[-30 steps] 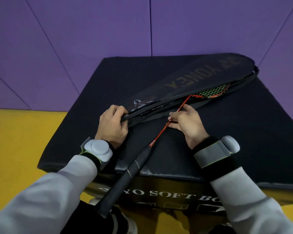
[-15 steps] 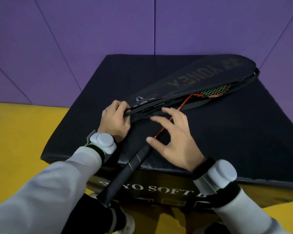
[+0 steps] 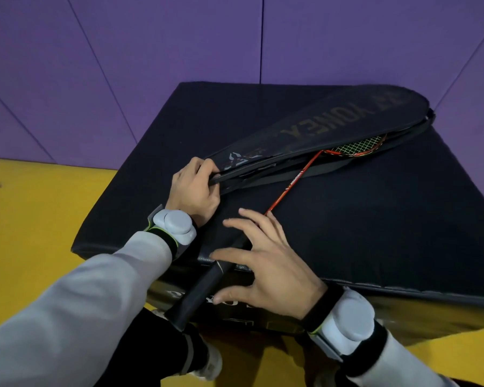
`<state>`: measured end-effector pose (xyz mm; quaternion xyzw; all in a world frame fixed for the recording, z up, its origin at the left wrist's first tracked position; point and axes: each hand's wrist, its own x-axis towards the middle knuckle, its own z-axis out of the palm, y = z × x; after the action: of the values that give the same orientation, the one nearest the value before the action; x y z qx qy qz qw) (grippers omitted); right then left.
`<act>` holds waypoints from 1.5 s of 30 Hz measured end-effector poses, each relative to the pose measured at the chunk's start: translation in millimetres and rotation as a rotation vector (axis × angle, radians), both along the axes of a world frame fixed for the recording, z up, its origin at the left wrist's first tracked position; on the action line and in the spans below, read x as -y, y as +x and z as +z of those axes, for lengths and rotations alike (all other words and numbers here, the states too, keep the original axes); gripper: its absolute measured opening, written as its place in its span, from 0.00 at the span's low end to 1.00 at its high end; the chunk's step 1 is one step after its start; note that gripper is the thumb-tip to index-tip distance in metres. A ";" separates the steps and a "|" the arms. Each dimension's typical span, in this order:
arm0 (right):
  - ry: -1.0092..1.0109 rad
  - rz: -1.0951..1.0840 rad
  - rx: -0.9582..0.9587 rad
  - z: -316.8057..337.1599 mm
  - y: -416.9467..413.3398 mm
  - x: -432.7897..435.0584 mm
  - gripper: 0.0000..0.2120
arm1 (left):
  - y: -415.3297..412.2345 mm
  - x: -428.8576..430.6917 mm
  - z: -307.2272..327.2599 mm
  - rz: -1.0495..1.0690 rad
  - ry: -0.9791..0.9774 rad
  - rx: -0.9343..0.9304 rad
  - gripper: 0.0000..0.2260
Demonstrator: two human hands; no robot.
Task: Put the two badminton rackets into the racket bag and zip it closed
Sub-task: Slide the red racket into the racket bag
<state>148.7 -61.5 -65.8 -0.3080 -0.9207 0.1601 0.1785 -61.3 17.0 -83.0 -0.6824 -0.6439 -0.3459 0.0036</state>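
A black racket bag (image 3: 333, 127) lies diagonally on the black soft box (image 3: 375, 219), unzipped along its near side. A red-shafted badminton racket (image 3: 294, 181) has its strung head inside the bag's far end; its shaft and black handle (image 3: 199, 291) stick out toward me, past the box's front edge. My left hand (image 3: 193, 188) grips the narrow near end of the bag. My right hand (image 3: 266, 263) hovers with fingers spread over the racket where shaft meets handle, holding nothing. A second racket is not visible.
The box stands on a yellow floor (image 3: 39, 219) against a purple padded wall (image 3: 151, 51). My legs and a shoe (image 3: 207, 364) are below the box's front edge.
My right hand let go of the racket shaft near the bag's opening, opened, and moved down toward the handle. My left hand kept its hold on the bag.
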 end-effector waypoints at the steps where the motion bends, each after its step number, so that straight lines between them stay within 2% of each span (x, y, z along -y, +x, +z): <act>1: 0.002 -0.006 -0.001 0.0 -0.6 0.2 0.28 | 0.0 -0.2 -0.1 0.001 0.003 0.001 0.07; 10: 0.033 -0.029 0.017 3.1 -3.1 -5.9 0.24 | 0.0 -1.4 -1.5 0.001 -0.001 0.005 0.07; 22: -0.017 -0.057 -0.004 8.1 -0.7 -44.9 0.24 | 0.8 -0.8 -0.1 -0.029 -0.013 0.038 0.08; 29: 0.020 -0.104 -0.039 6.0 -2.4 -63.7 0.23 | -0.7 -1.3 1.4 -0.042 -0.049 0.062 0.08; 36: -0.025 -0.229 -0.066 4.1 12.7 -86.0 0.23 | 0.6 -0.6 2.3 -0.034 -0.045 0.055 0.07; 45: -0.002 -0.272 -0.043 -2.4 11.3 -79.8 0.24 | 0.7 0.0 2.4 -0.021 0.001 0.089 0.07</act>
<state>160.0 18.3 -68.1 -0.4267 -0.8662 0.1417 0.2178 -60.6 17.1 -80.6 -0.6728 -0.6362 -0.3765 -0.0283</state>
